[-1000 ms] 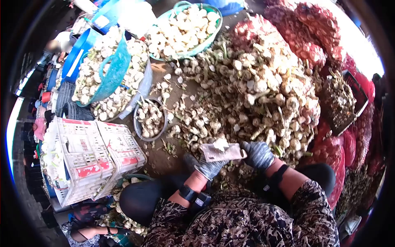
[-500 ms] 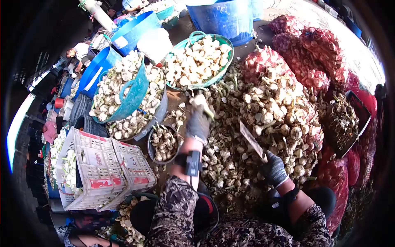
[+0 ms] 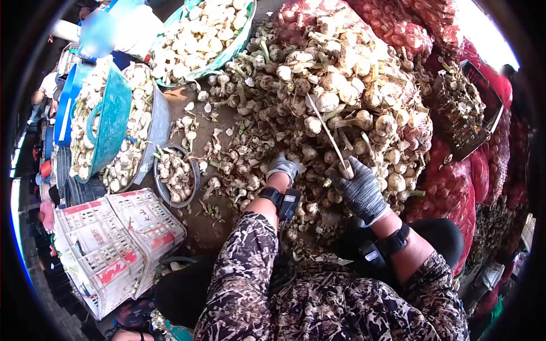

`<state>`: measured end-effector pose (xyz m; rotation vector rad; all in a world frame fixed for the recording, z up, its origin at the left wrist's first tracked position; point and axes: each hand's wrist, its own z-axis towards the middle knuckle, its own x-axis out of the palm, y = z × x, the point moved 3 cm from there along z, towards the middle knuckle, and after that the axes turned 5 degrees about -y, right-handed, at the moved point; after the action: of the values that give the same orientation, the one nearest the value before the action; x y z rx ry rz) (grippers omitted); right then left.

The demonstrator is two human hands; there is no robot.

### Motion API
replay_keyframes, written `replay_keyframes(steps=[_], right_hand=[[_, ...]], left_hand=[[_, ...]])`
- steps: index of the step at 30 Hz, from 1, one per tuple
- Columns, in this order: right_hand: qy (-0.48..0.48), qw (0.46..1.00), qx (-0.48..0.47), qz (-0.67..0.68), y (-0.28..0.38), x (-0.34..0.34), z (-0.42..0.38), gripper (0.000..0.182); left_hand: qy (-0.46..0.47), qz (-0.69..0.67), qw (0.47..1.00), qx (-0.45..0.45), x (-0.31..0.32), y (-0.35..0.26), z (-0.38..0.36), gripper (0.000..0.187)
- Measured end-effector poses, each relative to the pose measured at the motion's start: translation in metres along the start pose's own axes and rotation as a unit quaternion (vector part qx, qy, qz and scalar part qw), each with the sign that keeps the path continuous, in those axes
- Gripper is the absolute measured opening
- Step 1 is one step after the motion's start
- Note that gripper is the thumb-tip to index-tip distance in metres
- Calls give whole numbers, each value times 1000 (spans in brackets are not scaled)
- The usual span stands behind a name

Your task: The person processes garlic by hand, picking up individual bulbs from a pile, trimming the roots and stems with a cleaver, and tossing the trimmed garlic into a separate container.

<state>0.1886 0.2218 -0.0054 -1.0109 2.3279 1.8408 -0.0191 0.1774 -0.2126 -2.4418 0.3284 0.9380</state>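
Rough, papery garlic heap [image 3: 341, 79], matt knitted cloth gloves [image 3: 365, 194], scuffed plastic crate [image 3: 94, 241]

Brown floor [image 3: 206, 234] bears heaped garlic [image 3: 364, 120], loose scraps [image 3: 212, 210], a round bowl [image 3: 197, 181]

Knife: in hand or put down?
In hand: the gloved right hand is closed around the knife handle, and the blade sticks out over the garlic pile.

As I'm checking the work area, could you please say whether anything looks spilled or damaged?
Loose garlic lies on the floor beside the small grey bowl, perhaps spilled; red patches on the white crates look worn.
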Motion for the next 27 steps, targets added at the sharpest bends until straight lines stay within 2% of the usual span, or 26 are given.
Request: replay_keyframes(steps=[1, 3, 4, 5, 6, 8, 10, 11, 12, 13, 14, 15, 16, 17, 18, 19, 22, 23, 27], right_hand=[[10, 1000, 7, -14, -4, 1, 1, 13], [36, 999, 29, -28, -21, 4, 5, 18], [49, 996, 33, -60, -20, 5, 5, 20], [38, 999, 14, -24, -26, 7, 5, 19], [41, 999, 14, -21, -24, 9, 5, 19], [62, 996, 48, -45, -14, 8, 5, 19], [51, 997, 35, -49, -7, 6, 3, 19], [51, 998, 3, -47, -8, 6, 4, 20], [52, 997, -28, -44, -8, 7, 4, 21], [44, 990, -74, -114, -6, 5, 5, 24], [54, 973, -80, -209, -3, 4, 5, 24], [72, 957, -119, -254, 1, 5, 3, 25], [89, 937, -159, -299, 5, 8, 0, 25], [99, 937, -174, -286, 6, 12, -7, 22], [133, 914, -197, -329, 12, 15, -9, 23], [140, 910, -208, -330, 17, 18, -15, 23], [169, 898, -242, -325, 40, 23, -33, 25], [176, 894, -248, -328, 41, 26, -39, 26], [210, 887, -259, -320, 49, 34, -61, 27]], left_hand=[[46, 11, 998, -42, 16, -1, 2, 63], [64, -58, 995, -49, 46, 3, 21, 70], [74, -45, 995, -44, 47, 4, 23, 73], [84, -31, 995, -39, 49, 5, 24, 76], [68, -40, 996, -32, 64, 23, 45, 80], [48, -43, 998, -20, 50, 21, 47, 85], [109, -282, 952, -52, 17, -5, 0, 89], [90, -350, 932, -23, 25, 4, 7, 84], [123, -440, 889, 8, -5, -14, -32, 83], [135, -472, 866, 95, -3, -5, -34, 78], [145, -499, 835, 181, -4, 4, -35, 72], [142, -494, 839, 181, -1, 19, -31, 72], [60, -255, 902, 343, -9, 22, -37, 60], [22, -118, 904, 410, -12, 31, -45, 55], [-29, 13, 882, 471, -21, 34, -59, 52], [-69, 0, 856, 512, -52, 20, -97, 48], [-204, 119, 775, 586, -72, 40, -128, 52], [-188, 78, 792, 576, -77, 47, -138, 51], [-180, 58, 825, 532, -99, 53, -181, 49]])
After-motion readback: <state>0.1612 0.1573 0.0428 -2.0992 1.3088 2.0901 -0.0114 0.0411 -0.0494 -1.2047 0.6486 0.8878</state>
